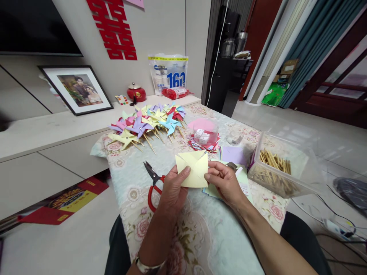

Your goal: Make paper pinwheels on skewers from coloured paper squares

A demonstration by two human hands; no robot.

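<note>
Nearest, both forearms reach up from the bottom edge over a floral tablecloth (200,236), the left one wearing a silver bracelet (147,266) at the wrist. The left hand (172,189) is raised with its back to the camera, thumb pressed onto the near-left part of a pale yellow paper square (193,170) while the other fingers curl behind it. The right hand (225,181) comes in from the right, palm turned left, fingertips pinching the sheet's right edge. The square is held just above the table between the two hands; it is cut along its diagonals, with one flap lifted at the far corner.

Just left of the left hand, red-handled scissors (153,183) lie on the cloth, blades pointing away. Under and right of the right hand sits a stack of coloured paper sheets (233,156). Further right stands a clear plastic box (282,168) holding wooden sticks (275,161).

Beyond the yellow square is a small clear container (205,135) with white pieces inside, resting on red paper. At the far left of the table lies a heap of finished paper pinwheels (149,122) on sticks. Behind, a low shelf carries a framed photo (77,89).
</note>
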